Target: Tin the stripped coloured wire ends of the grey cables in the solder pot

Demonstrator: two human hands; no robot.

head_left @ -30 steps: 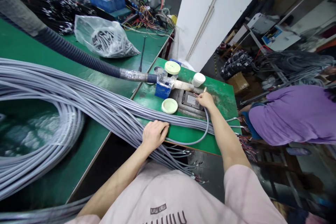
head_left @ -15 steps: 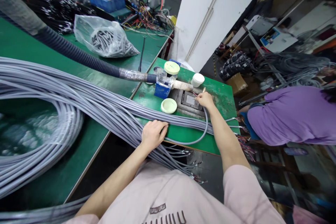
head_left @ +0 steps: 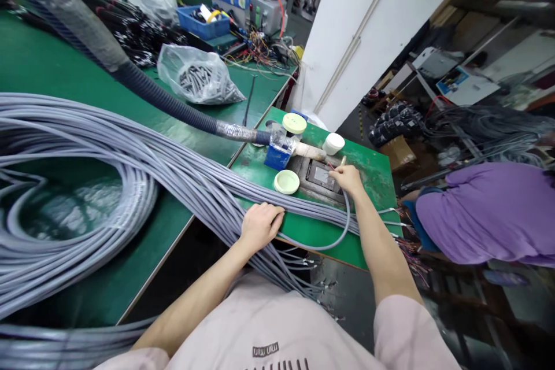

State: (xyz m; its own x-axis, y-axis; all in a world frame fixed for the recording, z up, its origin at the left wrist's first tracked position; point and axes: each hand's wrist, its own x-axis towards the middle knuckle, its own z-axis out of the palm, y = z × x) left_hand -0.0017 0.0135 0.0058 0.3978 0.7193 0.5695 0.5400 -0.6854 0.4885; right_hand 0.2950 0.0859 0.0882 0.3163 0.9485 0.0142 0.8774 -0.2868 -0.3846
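My right hand pinches the stripped end of a grey cable, which loops down from it toward the bench's front edge. Thin coloured wires at that end point left, over a dark metal block with a shiny grey square. Just above the block ends a pale nozzle on a black corrugated hose. My left hand lies with curled fingers over a bundle of grey cables that crosses the bench. Below the block's left side sits an open pale green tub.
A blue box props the hose. Round it stand a yellow-lidded tub and a white tub. Big cable coils cover the left table, with a bag of grey pieces behind. A person in purple is at right.
The view has shifted a little, so the whole scene sits slightly lower and further right. Both hands keep their places: the right on the cable end, the left on the bundle.
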